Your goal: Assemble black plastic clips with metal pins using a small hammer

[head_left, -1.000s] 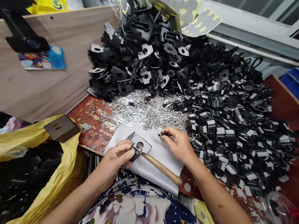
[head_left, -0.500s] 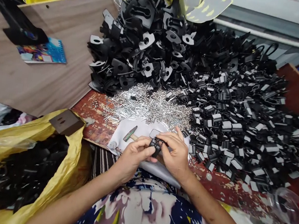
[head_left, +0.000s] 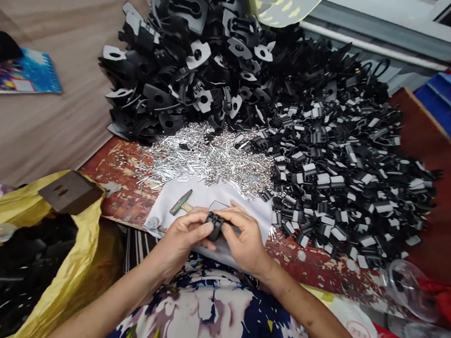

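Note:
Fingers of my left hand (head_left: 187, 234) are closed on a small black plastic clip part (head_left: 214, 227), its thumb lying along the near side. From the other side my right hand (head_left: 244, 237) pinches the same part between thumb and fingertips; whether a pin is between them is too small to tell. Under both hands lies a pale grey sheet (head_left: 169, 192). A small hammer (head_left: 181, 202) rests on it just beyond my left hand, part of its handle hidden by that hand. Past the sheet spreads a heap of shiny metal pins (head_left: 210, 159).
Large black plastic pieces (head_left: 156, 96) are piled at the back. Smaller black clip parts (head_left: 330, 181) heap to the right. A yellow sack (head_left: 92, 230) of black parts stands at left, a brown block (head_left: 70, 192) on its rim. A clear plastic cup (head_left: 409, 290) lies at right.
The whole view has swung right, so things appear further left. Both hands stay on the black clip part, which has turned a little; my right fingers have shifted along its side.

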Demonstrator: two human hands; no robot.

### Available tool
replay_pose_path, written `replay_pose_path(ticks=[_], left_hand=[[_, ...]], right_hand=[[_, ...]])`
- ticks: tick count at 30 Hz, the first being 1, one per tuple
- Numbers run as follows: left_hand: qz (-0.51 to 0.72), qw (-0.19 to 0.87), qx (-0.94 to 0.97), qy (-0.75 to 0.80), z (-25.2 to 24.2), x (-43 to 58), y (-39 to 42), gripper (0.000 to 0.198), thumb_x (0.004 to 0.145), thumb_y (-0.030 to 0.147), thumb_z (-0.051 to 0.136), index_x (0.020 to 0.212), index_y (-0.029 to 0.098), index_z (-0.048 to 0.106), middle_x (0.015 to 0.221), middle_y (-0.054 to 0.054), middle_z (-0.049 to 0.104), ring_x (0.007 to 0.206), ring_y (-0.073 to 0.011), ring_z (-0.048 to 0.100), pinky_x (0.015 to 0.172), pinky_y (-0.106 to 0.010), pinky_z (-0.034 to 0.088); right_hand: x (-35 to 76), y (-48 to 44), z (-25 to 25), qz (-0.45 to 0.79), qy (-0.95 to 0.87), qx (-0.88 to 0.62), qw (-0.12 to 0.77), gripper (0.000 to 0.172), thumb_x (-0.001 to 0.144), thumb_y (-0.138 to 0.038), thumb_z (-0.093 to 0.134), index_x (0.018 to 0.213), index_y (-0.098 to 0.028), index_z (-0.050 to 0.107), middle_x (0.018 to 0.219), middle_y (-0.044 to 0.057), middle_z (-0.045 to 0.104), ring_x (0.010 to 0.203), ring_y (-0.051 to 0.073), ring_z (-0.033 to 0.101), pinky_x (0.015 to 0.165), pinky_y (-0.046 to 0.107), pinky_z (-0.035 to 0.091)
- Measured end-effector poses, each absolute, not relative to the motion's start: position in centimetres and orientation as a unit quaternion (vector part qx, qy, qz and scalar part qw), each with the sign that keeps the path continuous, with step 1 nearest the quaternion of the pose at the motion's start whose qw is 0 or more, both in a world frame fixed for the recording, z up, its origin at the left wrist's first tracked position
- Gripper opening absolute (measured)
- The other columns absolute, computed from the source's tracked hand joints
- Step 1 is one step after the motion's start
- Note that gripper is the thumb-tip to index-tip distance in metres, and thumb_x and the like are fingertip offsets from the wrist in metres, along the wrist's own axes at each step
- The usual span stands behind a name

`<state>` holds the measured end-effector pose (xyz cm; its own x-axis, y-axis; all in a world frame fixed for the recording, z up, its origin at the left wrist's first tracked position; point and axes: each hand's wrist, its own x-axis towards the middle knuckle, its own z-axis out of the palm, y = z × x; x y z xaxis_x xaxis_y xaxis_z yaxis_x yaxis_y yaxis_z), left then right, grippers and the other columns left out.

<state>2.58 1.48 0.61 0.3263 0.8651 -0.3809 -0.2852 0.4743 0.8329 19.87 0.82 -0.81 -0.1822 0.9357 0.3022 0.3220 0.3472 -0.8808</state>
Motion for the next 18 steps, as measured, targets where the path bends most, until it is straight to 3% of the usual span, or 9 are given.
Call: replay_pose_path(ticks=[3,5,8,11,15,18], left_hand=[[0.377,0.699,0.405,0.453,0.6,2.1,1.6,0.027,0.075,0.044,0.086,0.079,0.018,0.081,0.146,-0.011,0.046,0.098,-0.0234,0.062,0.06,-0.027,0.063],[0.363,0.688,0.439,0.449,0.5,1.8,1.7,0.026,0.078,0.044,0.083,0.078,0.018,0.081,0.153,-0.01,0.044,0.104,-0.0264,0.061,0.06,-0.026,0.061],[0.358,0.697,0.423,0.456,0.1,1.5,1.8,0.023,0.078,0.042,0.083,0.082,0.019,0.081,0.12,-0.01,0.066,0.083,-0.018,0.062,0.058,-0.022,0.056],[0.376,0.691,0.386,0.482,0.0,1.3,1.8,0.024,0.074,0.041,0.087,0.082,0.02,0.079,0.086,-0.002,0.066,0.063,-0.0104,0.055,0.06,-0.021,0.052],[0.366,0.683,0.399,0.49,0.6,1.5,1.8,0.027,0.074,0.043,0.085,0.079,0.019,0.075,0.079,0.0,0.063,0.063,-0.0117,0.056,0.063,-0.024,0.053],[0.351,0.65,0.46,0.492,0.8,1.4,1.9,0.024,0.078,0.041,0.081,0.08,0.018,0.074,0.083,-0.002,0.063,0.069,-0.0151,0.057,0.062,-0.027,0.053]], right_hand=[[20.3,0.2,-0.7,0.424,-0.649,-0.458,0.434,0.03,0.094,-0.021,0.057,0.119,-0.023,0.074,0.111,0.006,0.078,0.104,0.02,0.072,0.107,0.041,0.052],[21.3,0.3,-0.4,0.466,-0.65,-0.444,0.403,0.034,0.094,-0.023,0.058,0.126,-0.023,0.071,0.118,0.007,0.076,0.107,0.02,0.071,0.098,0.037,0.056],[24.0,1.7,-0.1,0.42,-0.706,-0.454,0.343,0.027,0.096,-0.022,0.058,0.116,-0.027,0.075,0.105,0.002,0.079,0.093,0.018,0.072,0.096,0.039,0.052],[26.7,3.9,-0.8,0.215,-0.741,-0.561,0.298,0.016,0.097,-0.022,0.062,0.096,-0.026,0.077,0.088,0.001,0.078,0.083,0.019,0.068,0.093,0.041,0.045],[28.0,5.5,-2.6,0.073,-0.754,-0.618,0.209,0.009,0.093,-0.024,0.068,0.086,-0.021,0.072,0.085,0.004,0.074,0.082,0.02,0.064,0.085,0.037,0.042],[28.1,5.1,-3.0,0.053,-0.761,-0.597,0.25,0.013,0.095,-0.021,0.062,0.087,-0.02,0.071,0.095,0.008,0.071,0.092,0.023,0.064,0.086,0.038,0.045]])
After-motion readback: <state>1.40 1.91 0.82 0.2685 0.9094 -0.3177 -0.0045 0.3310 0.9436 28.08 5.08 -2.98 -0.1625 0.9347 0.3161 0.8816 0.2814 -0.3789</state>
